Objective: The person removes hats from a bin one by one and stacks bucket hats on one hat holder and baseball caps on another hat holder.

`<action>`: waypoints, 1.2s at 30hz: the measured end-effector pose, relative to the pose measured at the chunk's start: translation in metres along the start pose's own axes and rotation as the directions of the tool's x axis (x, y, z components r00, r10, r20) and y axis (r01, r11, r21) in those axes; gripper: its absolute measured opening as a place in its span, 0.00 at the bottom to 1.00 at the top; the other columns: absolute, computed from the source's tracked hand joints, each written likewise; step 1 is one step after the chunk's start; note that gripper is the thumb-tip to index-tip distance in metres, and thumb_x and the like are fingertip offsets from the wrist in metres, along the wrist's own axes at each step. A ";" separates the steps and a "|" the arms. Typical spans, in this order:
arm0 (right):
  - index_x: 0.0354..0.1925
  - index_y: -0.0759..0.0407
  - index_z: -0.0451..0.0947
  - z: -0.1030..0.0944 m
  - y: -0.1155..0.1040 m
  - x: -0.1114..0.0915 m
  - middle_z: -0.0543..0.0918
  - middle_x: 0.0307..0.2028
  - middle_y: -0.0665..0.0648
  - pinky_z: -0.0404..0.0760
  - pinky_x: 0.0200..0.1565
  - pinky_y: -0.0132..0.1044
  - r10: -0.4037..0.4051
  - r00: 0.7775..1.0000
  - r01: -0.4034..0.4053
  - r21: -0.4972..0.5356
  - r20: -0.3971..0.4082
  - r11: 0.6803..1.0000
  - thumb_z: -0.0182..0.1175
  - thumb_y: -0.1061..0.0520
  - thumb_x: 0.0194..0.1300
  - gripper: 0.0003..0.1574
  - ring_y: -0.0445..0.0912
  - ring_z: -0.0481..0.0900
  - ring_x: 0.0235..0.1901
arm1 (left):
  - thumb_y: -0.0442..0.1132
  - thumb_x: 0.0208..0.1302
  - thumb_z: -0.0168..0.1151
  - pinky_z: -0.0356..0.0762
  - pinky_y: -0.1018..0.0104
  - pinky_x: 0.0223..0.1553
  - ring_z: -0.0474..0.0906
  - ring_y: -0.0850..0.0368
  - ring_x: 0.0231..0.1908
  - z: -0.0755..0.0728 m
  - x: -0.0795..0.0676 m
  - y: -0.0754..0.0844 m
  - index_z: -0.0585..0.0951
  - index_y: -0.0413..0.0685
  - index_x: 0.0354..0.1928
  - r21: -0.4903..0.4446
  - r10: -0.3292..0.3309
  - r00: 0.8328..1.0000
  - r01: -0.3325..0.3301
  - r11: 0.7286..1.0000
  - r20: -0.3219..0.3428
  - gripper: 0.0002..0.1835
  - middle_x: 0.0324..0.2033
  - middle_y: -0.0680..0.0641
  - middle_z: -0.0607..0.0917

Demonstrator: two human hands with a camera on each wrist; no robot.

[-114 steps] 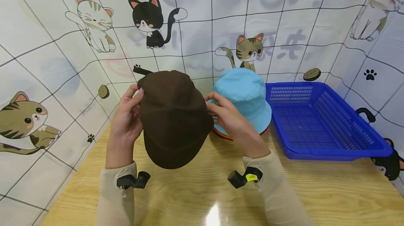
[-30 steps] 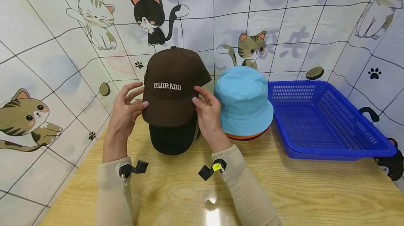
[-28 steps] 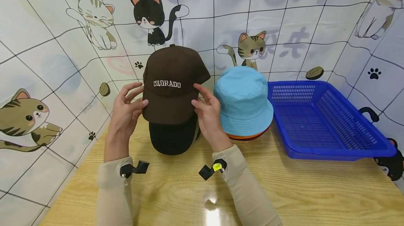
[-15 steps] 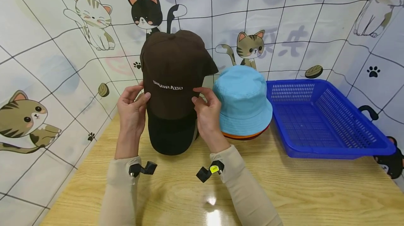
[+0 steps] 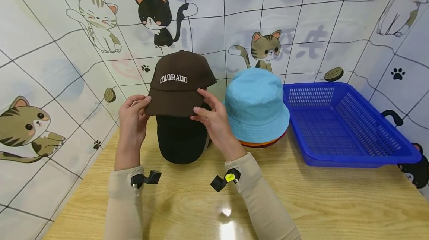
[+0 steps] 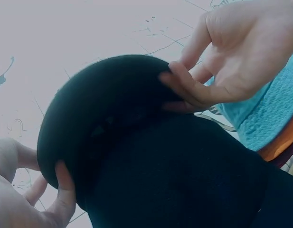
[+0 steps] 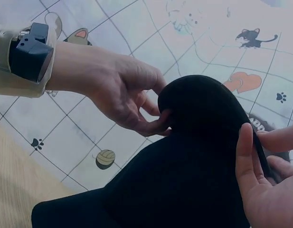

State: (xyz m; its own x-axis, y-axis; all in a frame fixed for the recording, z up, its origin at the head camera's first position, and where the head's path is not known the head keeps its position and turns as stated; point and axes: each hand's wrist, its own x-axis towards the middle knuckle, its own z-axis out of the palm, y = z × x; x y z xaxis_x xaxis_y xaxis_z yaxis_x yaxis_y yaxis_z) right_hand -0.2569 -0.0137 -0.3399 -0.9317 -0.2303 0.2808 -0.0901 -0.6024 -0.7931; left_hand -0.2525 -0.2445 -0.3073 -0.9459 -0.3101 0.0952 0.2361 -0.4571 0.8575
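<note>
A brown baseball cap (image 5: 181, 66) with COLORADO across its front is held between both hands, its brim towards me. My left hand (image 5: 132, 124) pinches the brim's left edge. At the right edge of the brim, my right hand (image 5: 216, 122) pinches with thumb and fingers. Just below sits a black cap (image 5: 182, 145) on the table, its crown largely hidden behind the brown one. Both wrist views look up at the dark underside of the brim, with the left hand's thumb (image 6: 65, 183) under one side and the right hand (image 7: 272, 185) gripping the other.
A light blue bucket hat (image 5: 256, 102) stands right of the caps, orange and dark red brims showing beneath it. Farther right is a blue plastic basket (image 5: 355, 160). A cat-patterned sheet (image 5: 207, 16) closes off the back and sides of the wooden table (image 5: 187, 210).
The brown cap was first held with its crown towards me, then turned to show its lettering. Over the last half second it has come down and its brim has tipped up.
</note>
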 end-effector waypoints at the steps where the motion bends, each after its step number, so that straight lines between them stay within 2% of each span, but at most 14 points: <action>1: 0.73 0.62 0.67 0.001 -0.001 0.000 0.73 0.55 0.55 0.87 0.40 0.33 0.005 1.000 -0.005 0.006 0.001 1.000 0.56 0.72 0.71 0.34 0.45 0.81 0.43 | 0.31 0.66 0.70 0.83 0.70 0.30 0.81 0.58 0.23 0.000 0.000 0.002 0.78 0.42 0.38 0.007 -0.011 1.000 0.011 1.000 0.002 0.08 0.34 0.47 0.81; 5: 0.67 0.66 0.70 0.003 -0.003 -0.002 0.75 0.46 0.55 0.87 0.37 0.32 0.044 0.999 -0.044 0.039 -0.001 0.998 0.56 0.73 0.71 0.28 0.42 0.82 0.30 | 0.35 0.71 0.66 0.82 0.68 0.31 0.78 0.57 0.22 -0.003 0.002 0.003 0.77 0.45 0.38 0.050 -0.062 0.998 0.062 0.997 -0.002 0.06 0.42 0.46 0.76; 8: 0.61 0.67 0.72 0.002 -0.003 -0.003 0.74 0.40 0.54 0.86 0.35 0.32 0.071 0.997 -0.071 0.027 0.006 0.997 0.56 0.73 0.71 0.22 0.42 0.82 0.25 | 0.38 0.72 0.65 0.81 0.67 0.31 0.78 0.58 0.21 -0.007 0.003 0.001 0.77 0.46 0.39 0.082 -0.095 0.996 0.094 0.992 -0.004 0.06 0.40 0.48 0.76; 14: 0.51 0.60 0.77 0.001 -0.002 -0.005 0.79 0.33 0.50 0.85 0.35 0.34 0.091 0.996 -0.087 -0.152 0.018 0.985 0.61 0.65 0.72 0.10 0.44 0.81 0.26 | 0.42 0.70 0.68 0.80 0.67 0.25 0.80 0.60 0.18 -0.017 0.007 -0.001 0.76 0.49 0.41 0.171 -0.127 0.992 0.130 0.977 -0.027 0.09 0.30 0.54 0.82; 17: 0.44 0.56 0.78 0.000 -0.001 -0.006 0.79 0.30 0.49 0.83 0.33 0.34 0.111 0.994 -0.111 -0.219 -0.009 0.970 0.64 0.62 0.71 0.06 0.44 0.78 0.25 | 0.43 0.69 0.69 0.80 0.66 0.24 0.81 0.60 0.19 -0.023 0.010 -0.001 0.76 0.50 0.41 0.221 -0.160 0.987 0.157 0.962 -0.006 0.10 0.27 0.55 0.83; 21: 0.38 0.54 0.77 -0.003 -0.001 -0.007 0.79 0.27 0.49 0.83 0.32 0.35 0.153 0.988 -0.157 -0.282 -0.034 0.947 0.67 0.62 0.68 0.07 0.44 0.78 0.23 | 0.41 0.71 0.67 0.81 0.65 0.25 0.82 0.60 0.22 -0.030 0.013 -0.001 0.74 0.52 0.41 0.256 -0.204 0.978 0.189 0.948 0.037 0.09 0.28 0.55 0.82; 27: 0.31 0.54 0.73 -0.006 0.002 -0.006 0.78 0.28 0.50 0.85 0.34 0.36 0.193 0.981 -0.184 -0.406 -0.020 0.895 0.70 0.60 0.65 0.13 0.45 0.80 0.24 | 0.37 0.74 0.62 0.80 0.66 0.27 0.82 0.60 0.23 -0.040 0.016 -0.001 0.72 0.51 0.44 0.256 -0.244 0.966 0.214 0.943 0.090 0.07 0.31 0.56 0.82; 30: 0.27 0.55 0.71 -0.008 0.001 -0.005 0.78 0.29 0.50 0.87 0.34 0.37 0.203 0.979 -0.191 -0.432 -0.019 0.881 0.71 0.60 0.65 0.17 0.44 0.83 0.24 | 0.36 0.74 0.60 0.80 0.66 0.28 0.83 0.60 0.24 -0.042 0.016 -0.002 0.72 0.51 0.44 0.274 -0.267 0.955 0.224 0.935 0.128 0.06 0.30 0.56 0.83; 36: 0.27 0.57 0.71 -0.013 -0.003 -0.003 0.82 0.26 0.52 0.88 0.30 0.37 0.244 0.970 -0.223 -0.457 -0.012 0.861 0.70 0.62 0.65 0.16 0.43 0.86 0.21 | 0.35 0.75 0.58 0.82 0.66 0.29 0.84 0.60 0.24 -0.045 0.019 -0.003 0.75 0.51 0.41 0.324 -0.310 0.934 0.241 0.915 0.178 0.03 0.29 0.55 0.83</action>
State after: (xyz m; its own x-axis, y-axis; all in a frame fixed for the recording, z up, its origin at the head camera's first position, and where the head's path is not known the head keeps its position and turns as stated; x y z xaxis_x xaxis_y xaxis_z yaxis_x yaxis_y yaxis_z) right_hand -0.2585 -0.0009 -0.3455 -0.9296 -0.3613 0.0721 -0.0310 -0.1183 -0.9925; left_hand -0.2607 -0.2868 -0.3307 -0.9963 0.0006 -0.0864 -0.0844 -0.2225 0.9713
